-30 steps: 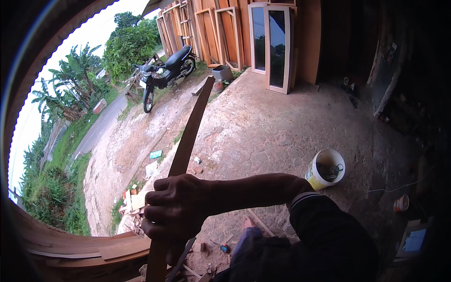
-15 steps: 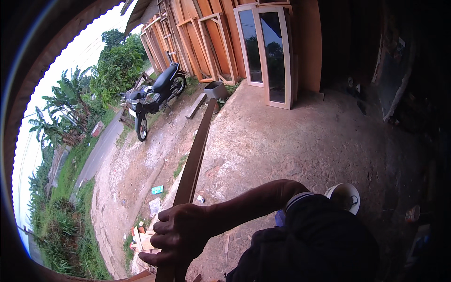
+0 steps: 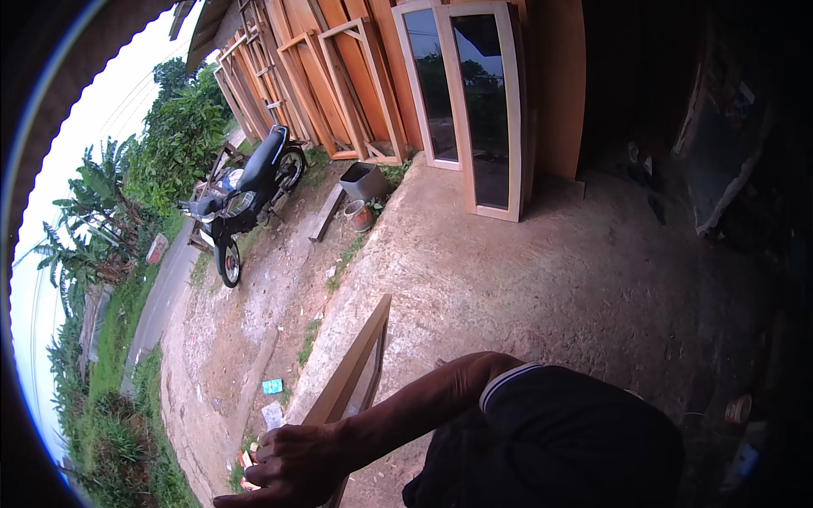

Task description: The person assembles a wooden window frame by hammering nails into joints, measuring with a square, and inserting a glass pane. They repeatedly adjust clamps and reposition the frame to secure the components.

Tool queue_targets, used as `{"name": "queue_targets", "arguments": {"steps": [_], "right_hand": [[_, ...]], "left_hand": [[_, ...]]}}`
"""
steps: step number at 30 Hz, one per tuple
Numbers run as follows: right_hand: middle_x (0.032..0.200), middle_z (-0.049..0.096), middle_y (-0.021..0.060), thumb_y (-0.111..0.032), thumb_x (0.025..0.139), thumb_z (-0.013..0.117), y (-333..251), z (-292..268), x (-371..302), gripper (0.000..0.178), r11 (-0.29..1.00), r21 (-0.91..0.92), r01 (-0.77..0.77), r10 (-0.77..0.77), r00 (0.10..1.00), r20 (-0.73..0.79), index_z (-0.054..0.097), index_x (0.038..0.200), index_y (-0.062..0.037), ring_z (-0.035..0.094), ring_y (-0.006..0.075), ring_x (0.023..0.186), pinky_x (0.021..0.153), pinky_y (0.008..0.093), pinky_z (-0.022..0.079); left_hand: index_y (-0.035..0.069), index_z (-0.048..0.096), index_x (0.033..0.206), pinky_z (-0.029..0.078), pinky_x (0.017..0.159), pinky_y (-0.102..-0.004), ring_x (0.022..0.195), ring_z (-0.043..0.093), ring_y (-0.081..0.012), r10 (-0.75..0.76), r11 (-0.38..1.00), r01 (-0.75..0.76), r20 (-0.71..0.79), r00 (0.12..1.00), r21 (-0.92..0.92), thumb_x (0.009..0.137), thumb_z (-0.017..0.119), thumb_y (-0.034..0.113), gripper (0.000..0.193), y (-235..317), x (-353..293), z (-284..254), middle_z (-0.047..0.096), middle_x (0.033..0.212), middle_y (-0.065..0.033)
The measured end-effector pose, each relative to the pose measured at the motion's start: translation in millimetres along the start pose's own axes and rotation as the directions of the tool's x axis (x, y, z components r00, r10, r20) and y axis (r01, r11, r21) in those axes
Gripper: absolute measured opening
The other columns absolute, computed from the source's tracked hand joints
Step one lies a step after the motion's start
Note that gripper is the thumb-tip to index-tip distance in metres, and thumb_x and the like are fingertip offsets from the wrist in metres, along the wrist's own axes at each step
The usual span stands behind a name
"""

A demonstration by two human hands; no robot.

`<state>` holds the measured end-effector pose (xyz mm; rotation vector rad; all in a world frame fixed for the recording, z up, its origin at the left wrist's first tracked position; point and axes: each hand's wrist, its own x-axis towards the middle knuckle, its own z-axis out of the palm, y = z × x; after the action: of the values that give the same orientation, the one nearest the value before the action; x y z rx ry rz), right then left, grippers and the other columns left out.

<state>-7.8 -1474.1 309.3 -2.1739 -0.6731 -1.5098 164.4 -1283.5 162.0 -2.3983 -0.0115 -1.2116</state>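
Note:
My right hand [image 3: 301, 461] reaches in from the lower right, past a dark sleeve with a white-striped cuff. Its fingers are bent over the edge of a long wooden frame [image 3: 351, 364], which stands nearly edge-on to me. Between its narrow sides shows a paler strip, perhaps glass or the ground behind. The frame's far end points away over the concrete, and its near end is hidden beneath the hand and forearm. My left hand is out of sight.
Two glazed wooden panels [image 3: 515, 127] lean by the wall, beside bare wooden frames [image 3: 373, 80]. A motorbike [image 3: 241, 190] is parked at the left, near a grey planter [image 3: 364, 182], a pot [image 3: 359, 218] and a plank [image 3: 327, 213]. Litter [image 3: 272, 387] lies along the concrete's edge.
The frame's far end has dropped lower in view, uncovering the pot, and its side shows more. My right hand has shifted down and left. The white bucket is now hidden behind my sleeve.

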Motion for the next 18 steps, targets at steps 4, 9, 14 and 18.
{"name": "queue_targets", "arguments": {"steps": [4, 9, 14, 18], "right_hand": [[0.075, 0.061, 0.0077, -0.037, 0.095, 0.065, 121.2, -14.8, -31.1, 0.072, 0.969, 0.179, -0.173, 0.185, 0.981, -0.055, 0.037, 0.155, -0.0086, 0.063, 0.0256, 0.055, 0.047, 0.0391, 0.047], [0.1, 0.07, 0.0217, -0.027, 0.099, 0.062, 302.3, -50.4, -70.5, 0.079, 0.869, 0.306, -0.388, 0.448, 0.881, -0.154, 0.017, 0.162, -0.0099, 0.072, 0.0387, 0.078, 0.066, 0.0443, 0.059], [0.134, 0.063, 0.0192, -0.013, 0.103, 0.051, 436.1, -106.7, -118.8, 0.066, 0.598, 0.454, -0.66, 0.784, 0.599, -0.161, 0.021, 0.163, -0.0144, 0.068, 0.0304, 0.115, 0.097, 0.0414, 0.053], [0.135, 0.063, 0.0178, -0.017, 0.101, 0.057, 507.8, -156.9, -154.1, 0.064, 0.646, 0.4, -0.65, 0.763, 0.565, -0.316, 0.028, 0.158, -0.0048, 0.067, 0.0312, 0.12, 0.099, 0.0401, 0.053]], "left_hand": [[-0.003, 0.035, 0.137, 0.035, 0.108, -0.0561, 0.138, 0.031, -0.0402, 0.073, 0.981, -0.07, -0.014, 0.997, 0.181, 0.105, 0.037, 0.042, 0.056, 93.5, 30.1, 32.3, 0.031, 0.145, -0.0239], [-0.004, 0.032, 0.142, 0.033, 0.11, -0.0571, 0.142, 0.028, -0.0411, 0.175, 0.933, -0.153, -0.038, 0.984, 0.327, 0.105, 0.036, 0.044, 0.06, 210.4, 87.3, 62.6, 0.028, 0.151, -0.0248], [-0.005, 0.03, 0.148, 0.031, 0.113, -0.0582, 0.147, 0.025, -0.042, 0.251, 0.901, -0.199, -0.089, 0.964, 0.384, 0.106, 0.036, 0.045, 0.065, 308.0, 146.8, 74.0, 0.025, 0.156, -0.0258], [-0.005, 0.027, 0.153, 0.03, 0.115, -0.0591, 0.15, 0.022, -0.0428, 0.287, 0.893, -0.209, -0.149, 0.946, 0.398, 0.106, 0.035, 0.046, 0.069, 387.1, 177.5, 80.2, 0.022, 0.161, -0.0266]]}}
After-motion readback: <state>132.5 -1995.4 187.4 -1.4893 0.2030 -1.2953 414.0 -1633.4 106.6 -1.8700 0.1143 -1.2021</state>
